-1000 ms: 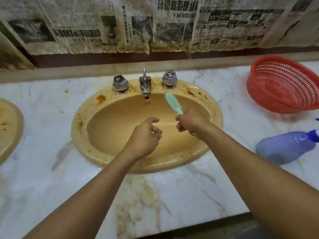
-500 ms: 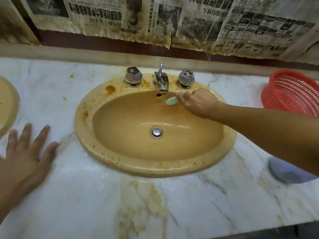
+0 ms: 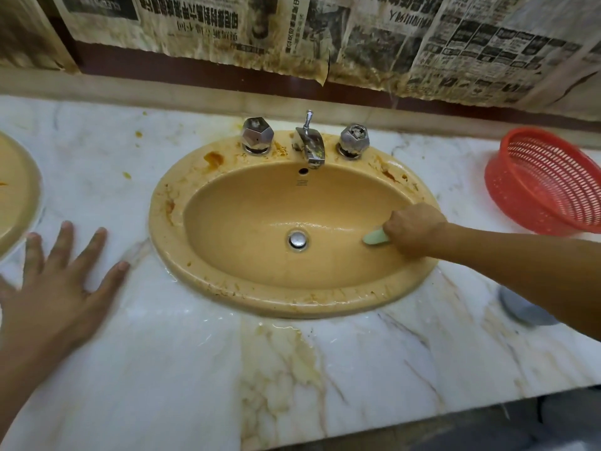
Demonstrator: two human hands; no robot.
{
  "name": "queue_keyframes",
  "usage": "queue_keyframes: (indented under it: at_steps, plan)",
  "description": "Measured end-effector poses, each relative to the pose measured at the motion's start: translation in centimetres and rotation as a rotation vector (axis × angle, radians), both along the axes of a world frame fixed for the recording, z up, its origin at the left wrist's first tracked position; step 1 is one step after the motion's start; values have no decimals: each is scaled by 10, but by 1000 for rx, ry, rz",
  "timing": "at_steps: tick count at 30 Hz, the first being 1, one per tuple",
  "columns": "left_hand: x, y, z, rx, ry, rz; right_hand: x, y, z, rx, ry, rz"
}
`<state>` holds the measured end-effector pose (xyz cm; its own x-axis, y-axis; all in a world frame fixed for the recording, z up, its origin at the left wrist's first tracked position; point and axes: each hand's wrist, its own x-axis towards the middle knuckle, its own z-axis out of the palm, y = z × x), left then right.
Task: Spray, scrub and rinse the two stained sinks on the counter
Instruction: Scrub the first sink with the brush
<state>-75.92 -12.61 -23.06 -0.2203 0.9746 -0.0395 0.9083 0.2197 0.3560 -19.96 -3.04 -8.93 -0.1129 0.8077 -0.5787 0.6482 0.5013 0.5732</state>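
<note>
A shabby washroom: stained tan sink [image 3: 247,216] with chrome taps [image 3: 310,146] in a marble counter [image 3: 162,353], newspaper [image 3: 471,50] on the wall.

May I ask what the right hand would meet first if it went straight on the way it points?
Probably the drain stopper: the right hand aims its green brush leftward across the sink bowl toward it.
</note>
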Motion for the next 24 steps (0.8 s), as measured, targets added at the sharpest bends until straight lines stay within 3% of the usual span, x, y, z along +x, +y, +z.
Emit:
queue_keyframes:
  at_steps: [7,15,19,24]
  plan:
    - [19,-16,32,36,53,-139,10,-38,29,-56,349,-389]
    - [58,1,64,160,27,-60,36,-98,32,383,1039,-870]
    - [76,27,68,55,12,-23,45,-88,25,586,1131,-888]
    - [95,32,64,39,11,31,46,-35,26,657,1151,-848]
